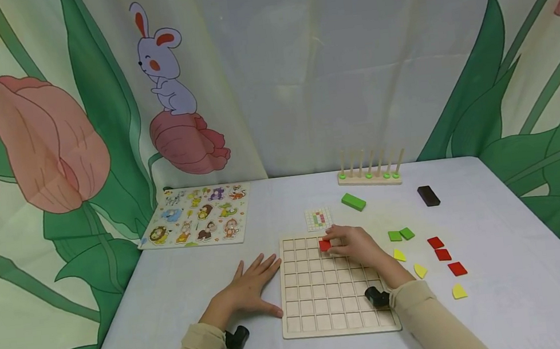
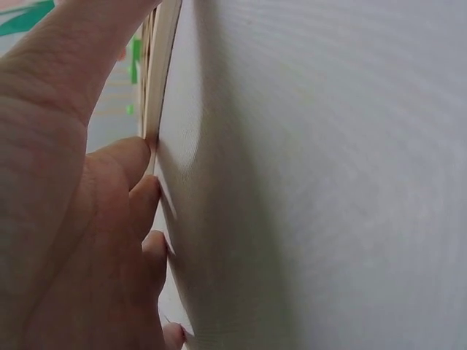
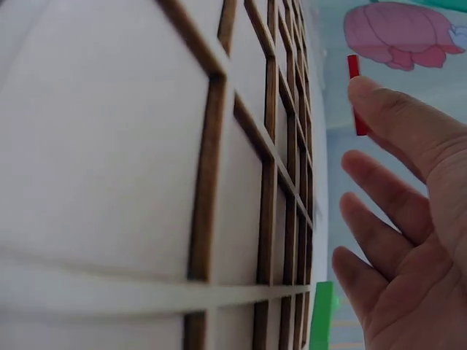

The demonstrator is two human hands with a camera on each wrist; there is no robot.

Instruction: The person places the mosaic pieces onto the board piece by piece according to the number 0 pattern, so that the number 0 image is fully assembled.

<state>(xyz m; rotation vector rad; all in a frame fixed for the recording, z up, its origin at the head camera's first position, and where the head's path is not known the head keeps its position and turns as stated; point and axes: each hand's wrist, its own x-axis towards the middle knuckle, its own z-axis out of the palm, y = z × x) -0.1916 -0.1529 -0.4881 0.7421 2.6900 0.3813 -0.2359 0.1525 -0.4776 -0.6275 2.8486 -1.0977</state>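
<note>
Head view: right hand (image 1: 354, 244) pinches red tile (image 1: 324, 245) over board (image 1: 321, 308); left hand (image 1: 245, 291), fingers spread, at its edge. Slack pinch might skew tile.

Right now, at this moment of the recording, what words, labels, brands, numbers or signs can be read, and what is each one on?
None can be read in any view.
Pattern card: coloured squares show; any print is too small to read.
Animal picture board: pictures show; any lettering is too small to read.
Wooden grid board: no lettering visible.
Black block: no readable marking.
</note>
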